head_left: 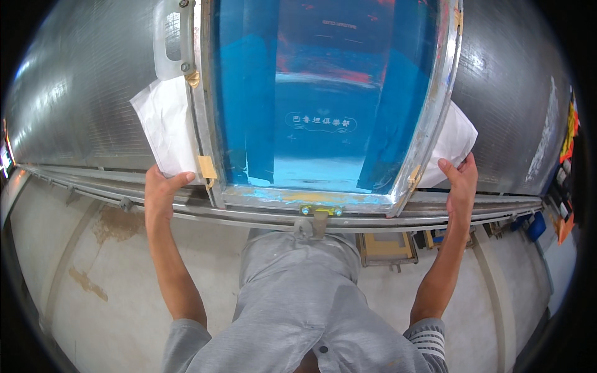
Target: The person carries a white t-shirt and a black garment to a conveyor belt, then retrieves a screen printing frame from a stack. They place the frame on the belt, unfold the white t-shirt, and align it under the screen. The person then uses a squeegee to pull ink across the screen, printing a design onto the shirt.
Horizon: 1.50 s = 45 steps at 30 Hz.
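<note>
Sheeting [165, 127] pinched by the left hand [160, 191] and right hand [461, 181] at the table's [81, 93] near edge could crease if tugged unevenly or snagged on the screen frame [255, 199].

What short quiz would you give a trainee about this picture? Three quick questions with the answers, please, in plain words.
1. True or false: the metal frame's lower edge lies between the left hand and the right hand.

2. What do the hands hold? (a) a bottle; (b) white material; (c) a paint roller.

3. Fill in: the panel inside the frame is mostly ____ in colour.

Key: 1 true; 2 b; 3 blue.
</note>
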{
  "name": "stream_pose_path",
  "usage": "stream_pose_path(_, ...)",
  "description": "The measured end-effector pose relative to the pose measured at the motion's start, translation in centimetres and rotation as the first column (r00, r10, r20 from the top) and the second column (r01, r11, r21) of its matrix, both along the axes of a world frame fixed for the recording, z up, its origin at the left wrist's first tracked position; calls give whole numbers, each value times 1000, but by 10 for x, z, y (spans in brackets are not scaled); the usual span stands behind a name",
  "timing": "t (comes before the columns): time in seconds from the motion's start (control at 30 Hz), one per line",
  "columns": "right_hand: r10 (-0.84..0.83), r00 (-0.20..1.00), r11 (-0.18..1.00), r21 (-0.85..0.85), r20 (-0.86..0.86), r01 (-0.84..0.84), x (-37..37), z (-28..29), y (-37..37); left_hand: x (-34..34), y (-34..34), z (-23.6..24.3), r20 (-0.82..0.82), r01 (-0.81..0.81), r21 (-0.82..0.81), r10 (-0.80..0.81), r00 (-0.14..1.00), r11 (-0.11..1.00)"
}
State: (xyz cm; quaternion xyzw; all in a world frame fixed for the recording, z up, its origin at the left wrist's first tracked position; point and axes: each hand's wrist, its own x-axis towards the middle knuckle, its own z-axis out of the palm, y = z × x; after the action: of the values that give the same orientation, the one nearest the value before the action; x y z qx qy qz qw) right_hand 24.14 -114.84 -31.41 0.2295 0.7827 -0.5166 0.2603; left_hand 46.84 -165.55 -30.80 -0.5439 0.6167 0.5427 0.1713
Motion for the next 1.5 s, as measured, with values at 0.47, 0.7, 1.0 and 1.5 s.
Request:
stream_pose_path(0.47,58,998,998,36,-5,-57,3,3,-4,2,2,0,-1,78,19,-78,997,997)
stream_pose_path(0.7,75,996,996,38,42,-77,1,5,-5,3,1,1,-19,130,45,-130,991,990)
stream_pose_path(1.0,13,1000,1000,26,3,-13,5,4,-3,9,7,1,-68,25,-154,-36,997,988)
stream_pose_path(1.5,-82,995,996,14,-57,83,-9,1,6,5,12,-10,-148,-86,-38,79,986,996)
